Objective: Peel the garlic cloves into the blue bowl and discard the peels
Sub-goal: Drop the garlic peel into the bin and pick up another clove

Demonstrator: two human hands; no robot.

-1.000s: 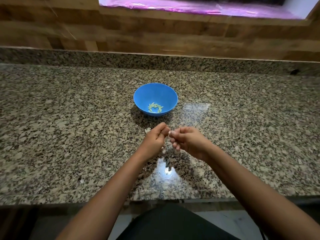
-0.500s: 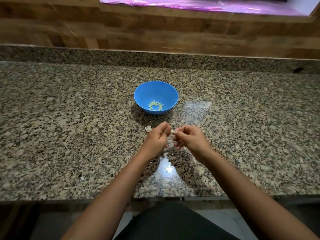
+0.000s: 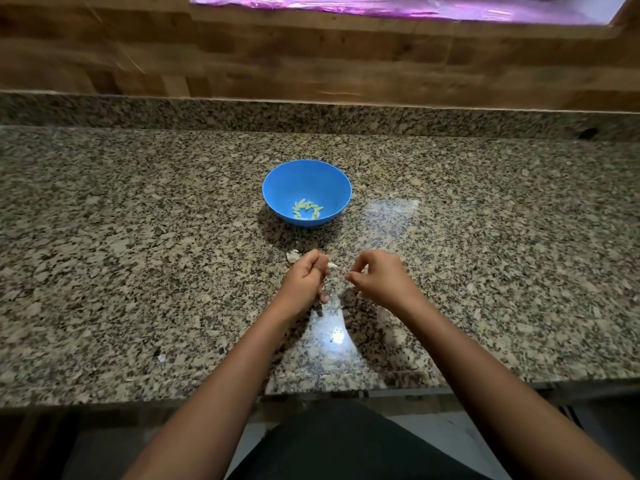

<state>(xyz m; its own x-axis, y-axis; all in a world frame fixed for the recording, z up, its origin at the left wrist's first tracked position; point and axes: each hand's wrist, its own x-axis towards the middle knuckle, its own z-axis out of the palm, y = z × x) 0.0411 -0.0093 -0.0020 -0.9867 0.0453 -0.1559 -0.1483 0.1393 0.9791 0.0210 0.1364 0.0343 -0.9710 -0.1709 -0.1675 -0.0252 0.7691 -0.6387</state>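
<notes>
Nearest the camera, 2 bare forearms reach out over the edge of the granite counter (image 3: pixel 104 271). The left hand (image 3: pixel 304 280) is curled, its fingers pinching a small pale garlic clove (image 3: pixel 333 266) whose tip sticks out toward the right. Just apart from it, the right hand (image 3: pixel 377 277) has its fingers curled too, thumb and forefinger pinching a thin whitish scrap of peel (image 3: pixel 363 270). A loose piece of garlic skin (image 3: pixel 292 255) lies on the counter just beyond the left hand. Farther back stands the blue bowl (image 3: pixel 306 178), with a small cluster of peeled cloves (image 3: pixel 307 208) on its bottom. Behind runs a wooden wall (image 3: pixel 311 64).
</notes>
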